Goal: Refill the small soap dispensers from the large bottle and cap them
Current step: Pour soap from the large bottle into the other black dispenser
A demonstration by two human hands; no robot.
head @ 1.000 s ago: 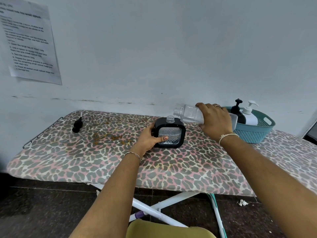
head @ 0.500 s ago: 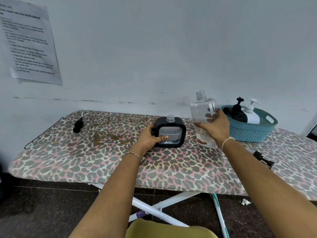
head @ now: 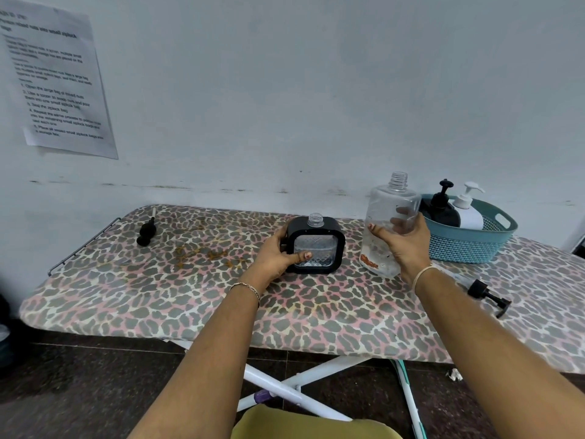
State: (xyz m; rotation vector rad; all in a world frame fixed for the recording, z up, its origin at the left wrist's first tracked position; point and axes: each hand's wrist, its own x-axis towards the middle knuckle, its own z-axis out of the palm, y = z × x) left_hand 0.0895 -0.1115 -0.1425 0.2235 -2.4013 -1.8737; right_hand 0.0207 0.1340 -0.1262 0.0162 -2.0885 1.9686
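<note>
A small square black dispenser (head: 316,245) with a clear front and an open threaded neck stands on the leopard-print board (head: 190,289). My left hand (head: 278,251) grips its left side, thumb on the clear front. The large clear bottle (head: 387,223) stands upright to its right, uncapped, and my right hand (head: 406,245) grips it around the middle. A black pump cap (head: 146,231) lies at the board's far left. Another black pump cap (head: 489,296) lies at the right, near my right forearm.
A teal basket (head: 471,245) at the back right holds a black pump dispenser (head: 441,207) and a white pump dispenser (head: 468,210). A printed sheet (head: 57,83) hangs on the wall. The board's white legs (head: 294,388) cross below, over dark floor.
My right hand has tipped the large bottle from lying over the small dispenser's neck back to upright and lowered it to the right. My left hand has stayed on the small dispenser.
</note>
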